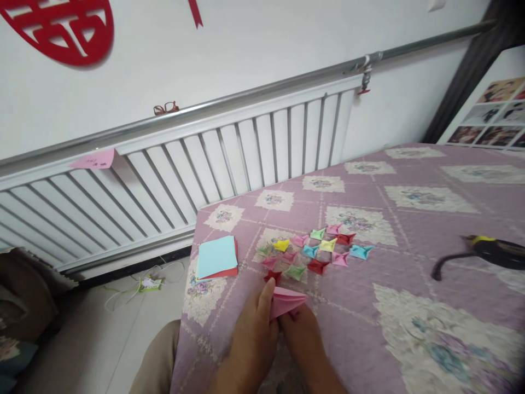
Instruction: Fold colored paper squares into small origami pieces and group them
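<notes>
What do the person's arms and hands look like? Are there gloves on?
No gloves: the left hand and right hand are bare. The forearms show no sleeves or watch. Some fingers are hidden, so rings are uncertain.

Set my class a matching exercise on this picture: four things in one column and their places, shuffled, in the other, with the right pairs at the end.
Things
1. Pink folded paper
2. Stack of square paper
3. Eyeglasses
4. Pink note with writing

Places
A. At the top edge of the white radiator
B. On the purple tablecloth, light blue on top
C. Held between the left hand and the right hand
D. At the grey pipe, against the wall

Right pairs
1-C
2-B
3-D
4-A
</notes>
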Demonstrator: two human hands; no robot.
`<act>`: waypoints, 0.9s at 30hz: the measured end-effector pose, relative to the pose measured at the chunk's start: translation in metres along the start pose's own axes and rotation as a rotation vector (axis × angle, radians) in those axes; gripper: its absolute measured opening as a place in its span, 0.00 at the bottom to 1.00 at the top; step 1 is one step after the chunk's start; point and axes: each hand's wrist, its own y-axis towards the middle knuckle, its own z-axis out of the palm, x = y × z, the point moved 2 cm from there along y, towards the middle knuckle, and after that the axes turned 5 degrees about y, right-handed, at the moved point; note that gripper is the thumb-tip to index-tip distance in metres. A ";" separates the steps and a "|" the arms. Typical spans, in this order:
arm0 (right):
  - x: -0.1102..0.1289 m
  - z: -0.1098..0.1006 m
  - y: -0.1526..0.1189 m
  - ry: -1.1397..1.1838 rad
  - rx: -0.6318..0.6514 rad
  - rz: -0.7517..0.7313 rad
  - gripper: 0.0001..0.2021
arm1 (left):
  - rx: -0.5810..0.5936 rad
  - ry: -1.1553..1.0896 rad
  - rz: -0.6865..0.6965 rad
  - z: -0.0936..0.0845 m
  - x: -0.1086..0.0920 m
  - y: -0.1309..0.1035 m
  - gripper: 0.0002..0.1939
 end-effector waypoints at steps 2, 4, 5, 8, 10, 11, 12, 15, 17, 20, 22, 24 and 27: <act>-0.001 -0.001 0.000 -0.020 -0.020 0.002 0.19 | -0.014 0.033 0.013 0.000 0.000 -0.001 0.30; -0.002 -0.002 0.000 -0.036 -0.037 0.015 0.18 | -0.038 0.041 0.008 -0.001 0.000 -0.002 0.25; -0.002 -0.002 0.000 -0.043 -0.043 0.018 0.17 | -0.049 0.038 0.008 -0.001 -0.001 -0.002 0.23; -0.001 -0.004 0.000 -0.049 -0.057 0.015 0.15 | -0.065 0.018 0.036 -0.003 -0.004 -0.002 0.18; 0.001 -0.004 0.000 -0.035 -0.053 0.015 0.16 | -0.071 0.008 0.063 -0.006 -0.007 0.000 0.17; 0.002 -0.004 0.000 -0.028 -0.050 0.016 0.16 | -0.069 0.007 0.075 -0.007 -0.009 0.000 0.17; 0.003 -0.004 -0.001 -0.024 -0.046 0.015 0.16 | -0.065 0.009 0.081 -0.007 -0.010 0.001 0.17; 0.005 -0.003 -0.001 -0.029 -0.036 0.000 0.18 | -0.035 0.038 0.070 -0.008 -0.010 0.004 0.18; 0.005 -0.003 0.000 -0.047 -0.017 -0.002 0.18 | -0.012 0.075 0.046 -0.006 -0.009 0.006 0.18; 0.003 -0.002 0.002 -0.091 0.001 0.003 0.18 | 0.023 0.137 -0.009 -0.005 -0.005 0.010 0.17; 0.001 -0.003 0.003 -0.120 0.000 -0.011 0.18 | 0.049 0.161 -0.041 -0.005 -0.003 0.012 0.16; 0.000 -0.003 0.004 -0.141 0.002 -0.045 0.17 | 0.070 0.158 -0.062 -0.007 -0.001 0.013 0.15; -0.001 -0.004 0.006 -0.163 -0.019 -0.097 0.17 | 0.082 0.123 -0.102 -0.009 0.002 0.014 0.13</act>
